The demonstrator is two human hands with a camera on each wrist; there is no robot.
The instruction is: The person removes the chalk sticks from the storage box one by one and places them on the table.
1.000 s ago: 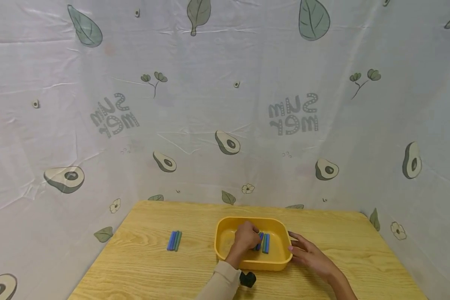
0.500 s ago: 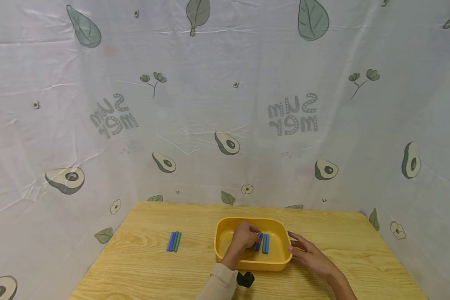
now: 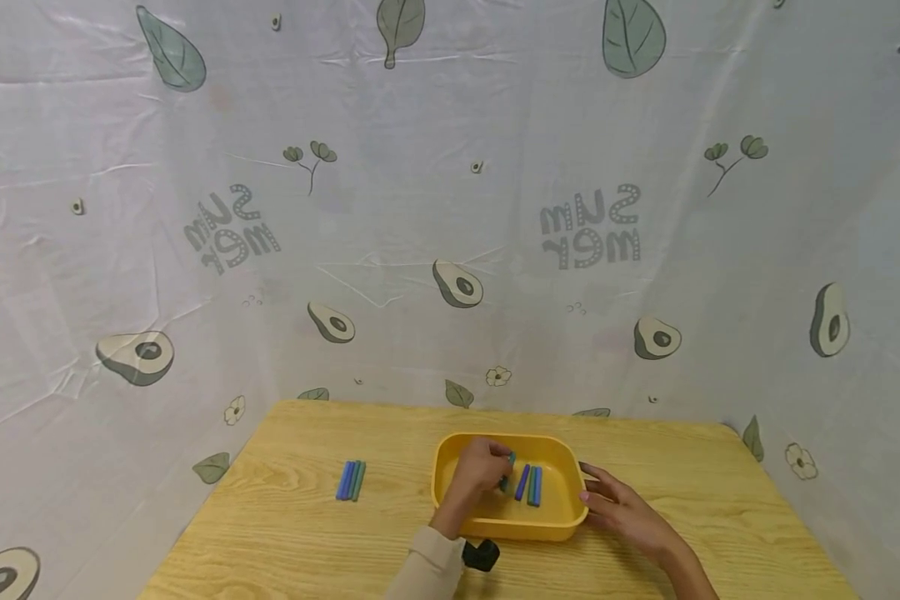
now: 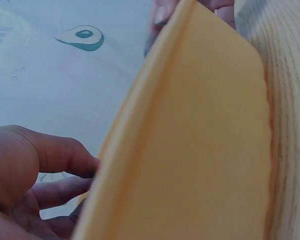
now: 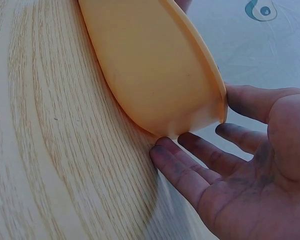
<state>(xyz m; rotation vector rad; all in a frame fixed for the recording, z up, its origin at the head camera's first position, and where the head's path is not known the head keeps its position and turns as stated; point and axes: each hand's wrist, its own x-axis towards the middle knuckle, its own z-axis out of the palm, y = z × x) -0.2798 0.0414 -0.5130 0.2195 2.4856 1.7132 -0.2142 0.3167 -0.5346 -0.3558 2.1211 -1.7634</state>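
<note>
My left hand [image 3: 482, 463] reaches over the near wall into a yellow plastic tray [image 3: 510, 528], where its fingertips pinch a teal chalk-like stick [image 3: 504, 482]. Just right of that hand, a purple stick [image 3: 522, 482], a green stick [image 3: 531, 486] and a blue stick [image 3: 537, 486] lie on the tray floor. At the tray's right end, my right hand [image 3: 621, 510] holds the wall. In the right wrist view its thumb [image 5: 252, 100] meets the rim, and its spread fingers [image 5: 177, 167] touch the wall lower down. The tray wall hides the sticks from both wrist views.
To the left of the tray, several blue and green sticks [image 3: 351, 481] lie side by side on the wooden table [image 3: 270, 533]. A pale curtain [image 3: 390, 208] printed with avocados and leaves hangs behind the table. A black device [image 3: 482, 555] sits at my left wrist.
My left hand has drawn slightly left and back from the row of sticks, taking the teal stick with it and leaving a gap beside the purple one. The right hand stays at the tray's end.
</note>
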